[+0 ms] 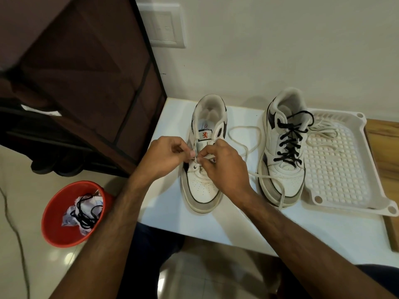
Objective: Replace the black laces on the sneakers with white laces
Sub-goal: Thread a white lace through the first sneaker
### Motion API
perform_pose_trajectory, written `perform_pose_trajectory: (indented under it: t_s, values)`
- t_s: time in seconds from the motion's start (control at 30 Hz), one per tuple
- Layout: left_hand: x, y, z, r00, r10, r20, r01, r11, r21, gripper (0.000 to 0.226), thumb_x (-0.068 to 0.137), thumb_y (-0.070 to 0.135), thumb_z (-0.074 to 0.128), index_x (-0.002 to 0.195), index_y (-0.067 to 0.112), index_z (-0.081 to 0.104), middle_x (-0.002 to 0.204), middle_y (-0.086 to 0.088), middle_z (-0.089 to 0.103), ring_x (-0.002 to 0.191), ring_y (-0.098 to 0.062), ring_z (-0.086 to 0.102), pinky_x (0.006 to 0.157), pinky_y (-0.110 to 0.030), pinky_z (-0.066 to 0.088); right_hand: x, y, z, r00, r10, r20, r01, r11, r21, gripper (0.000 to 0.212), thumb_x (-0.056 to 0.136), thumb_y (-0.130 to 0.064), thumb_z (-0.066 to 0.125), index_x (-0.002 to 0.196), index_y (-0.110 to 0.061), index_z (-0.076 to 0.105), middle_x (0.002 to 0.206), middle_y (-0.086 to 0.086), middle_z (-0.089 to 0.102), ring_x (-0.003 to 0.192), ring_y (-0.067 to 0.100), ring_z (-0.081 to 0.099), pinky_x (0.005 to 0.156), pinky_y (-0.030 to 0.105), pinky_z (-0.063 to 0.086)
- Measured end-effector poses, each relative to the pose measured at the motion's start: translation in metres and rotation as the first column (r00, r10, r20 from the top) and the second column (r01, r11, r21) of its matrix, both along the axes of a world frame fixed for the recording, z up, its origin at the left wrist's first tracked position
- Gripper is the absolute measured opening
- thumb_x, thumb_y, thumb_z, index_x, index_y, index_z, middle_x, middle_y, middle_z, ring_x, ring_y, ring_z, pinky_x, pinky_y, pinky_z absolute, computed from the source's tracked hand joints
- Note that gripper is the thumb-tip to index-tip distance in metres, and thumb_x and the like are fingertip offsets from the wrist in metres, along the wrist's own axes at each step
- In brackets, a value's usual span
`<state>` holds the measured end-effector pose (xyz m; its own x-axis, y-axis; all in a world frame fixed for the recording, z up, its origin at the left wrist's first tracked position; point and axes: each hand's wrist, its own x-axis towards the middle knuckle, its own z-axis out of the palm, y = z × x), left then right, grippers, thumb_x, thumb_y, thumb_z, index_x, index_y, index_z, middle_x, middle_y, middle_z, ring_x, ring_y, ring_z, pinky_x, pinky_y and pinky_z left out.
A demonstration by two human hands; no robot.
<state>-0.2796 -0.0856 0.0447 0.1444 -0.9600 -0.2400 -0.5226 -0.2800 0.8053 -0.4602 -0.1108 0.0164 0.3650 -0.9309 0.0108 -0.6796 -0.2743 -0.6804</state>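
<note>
I had only one view, from the camera worn on the person's head. It looked forward and steeply down, close above the white counter (216, 221), so both forearms entered from the bottom edge. The wide lens bent the edges and also took in the wall behind and the floor below.

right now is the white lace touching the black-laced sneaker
Touching. The head view shows the white lace draped over the toe of the black-laced sneaker.

The right hand (224, 167) hides the left sneaker's (203, 190) lower eyelets; the tongue label is unreadable.
</note>
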Motion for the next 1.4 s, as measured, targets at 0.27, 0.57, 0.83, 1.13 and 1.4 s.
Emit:
perform_pose_trajectory:
  t_s: [0.27,0.57,0.83,1.13,1.4]
  values:
    - [-0.002,0.000,-0.007,0.937,-0.214,0.277,0.255,0.959,-0.121,0.013,0.091,0.012,0.074,0.087,0.021,0.065,0.094,0.007,0.065,0.088,-0.009,0.063,0.080,-0.032,0.052,-0.002,-0.004,0.000,0.998,0.058,0.033,-0.060,0.996,0.073,0.010,0.096,-0.033,0.065,0.101,-0.028,0.073,0.088,-0.013,0.044,0.085,0.008,0.068,0.075,0.038,0.055]
    - [0.003,0.007,0.008,0.982,-0.187,-0.033,0.161,0.911,-0.380,0.006,0.106,0.002,0.045,0.100,0.000,0.046,0.099,-0.004,0.073,0.087,-0.015,0.069,0.074,-0.022,0.048,-0.014,-0.016,0.015,0.994,0.105,0.016,-0.106,0.986,0.128,0.012,0.090,-0.040,0.073,0.098,-0.031,0.075,0.091,-0.012,0.058,0.089,0.008,0.060,0.075,0.031,0.049]
    - [0.008,0.009,0.022,0.912,0.094,-0.400,-0.301,0.815,-0.494,0.011,0.109,0.014,0.043,0.103,0.014,0.051,0.066,0.006,0.051,0.058,-0.009,0.045,0.058,-0.029,0.041,-0.018,-0.017,0.022,0.986,0.167,0.013,-0.167,0.969,0.183,0.018,0.083,-0.028,0.081,0.101,-0.029,0.075,0.081,-0.017,0.055,0.085,0.008,0.060,0.078,0.036,0.055]
    - [-0.004,0.004,-0.003,0.849,-0.316,0.423,0.347,0.938,0.003,0.037,0.099,0.048,0.058,0.078,0.018,0.062,0.076,0.006,0.051,0.072,-0.011,0.052,0.065,-0.030,0.037,-0.019,-0.020,0.017,0.981,0.182,0.073,-0.191,0.972,0.139,0.012,0.082,-0.025,0.081,0.092,-0.026,0.076,0.078,-0.015,0.060,0.078,0.006,0.061,0.077,0.036,0.055]
    - [0.008,0.006,0.012,0.886,-0.115,-0.449,-0.093,0.905,-0.416,0.035,0.101,0.016,0.049,0.068,0.019,0.060,0.098,-0.002,0.068,0.082,-0.017,0.057,0.069,-0.025,0.045,-0.022,-0.023,0.014,0.978,0.176,0.111,-0.193,0.967,0.168,0.014,0.080,-0.026,0.084,0.091,-0.027,0.076,0.071,-0.015,0.057,0.069,0.003,0.055,0.067,0.029,0.049]
